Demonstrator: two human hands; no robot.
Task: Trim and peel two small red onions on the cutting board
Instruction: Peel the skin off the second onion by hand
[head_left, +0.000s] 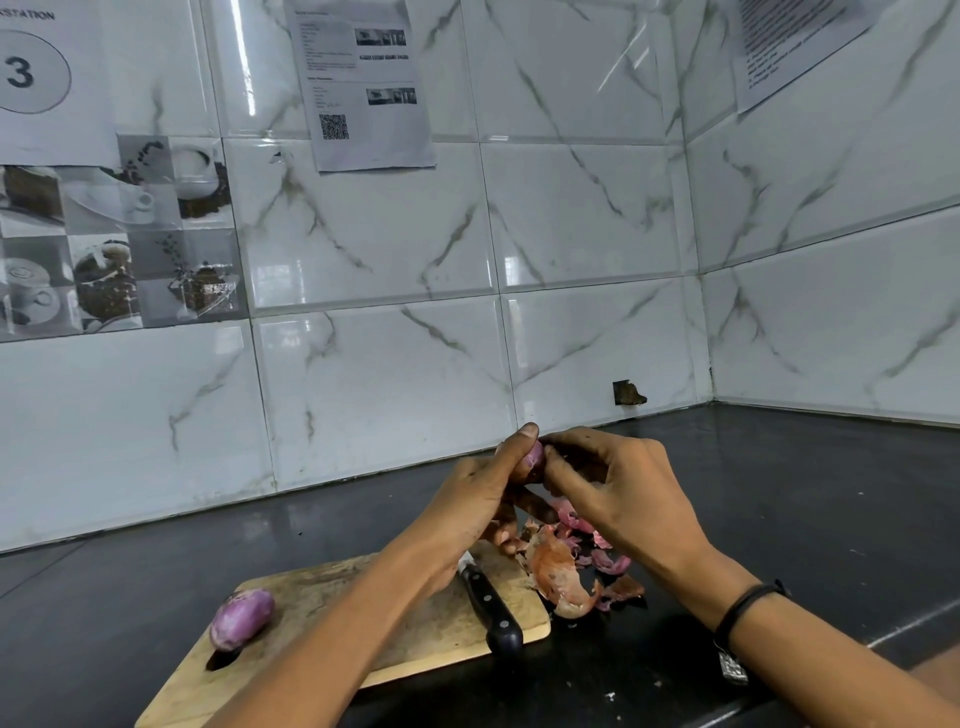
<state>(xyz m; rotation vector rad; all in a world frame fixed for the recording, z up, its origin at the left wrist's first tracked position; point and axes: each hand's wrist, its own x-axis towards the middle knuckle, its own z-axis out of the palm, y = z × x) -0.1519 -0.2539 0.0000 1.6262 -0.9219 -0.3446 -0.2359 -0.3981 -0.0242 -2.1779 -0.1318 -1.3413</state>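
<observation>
My left hand (480, 493) holds a small red onion (534, 460) up above the far end of the wooden cutting board (415, 639). My right hand (613, 493) pinches at the same onion with its fingertips. Most of that onion is hidden by my fingers. A second red onion (241, 618), purple and smooth, lies on the board's left end. A black-handled knife (491, 605) rests on the board's right end, its blade under my left wrist. A heap of onion skins (571, 564) lies on the counter just right of the board.
The board sits on a black counter (779, 519) in a corner of marble-patterned tiled walls. Printed sheets (363, 83) are taped to the wall. A black band (748, 605) is on my right wrist.
</observation>
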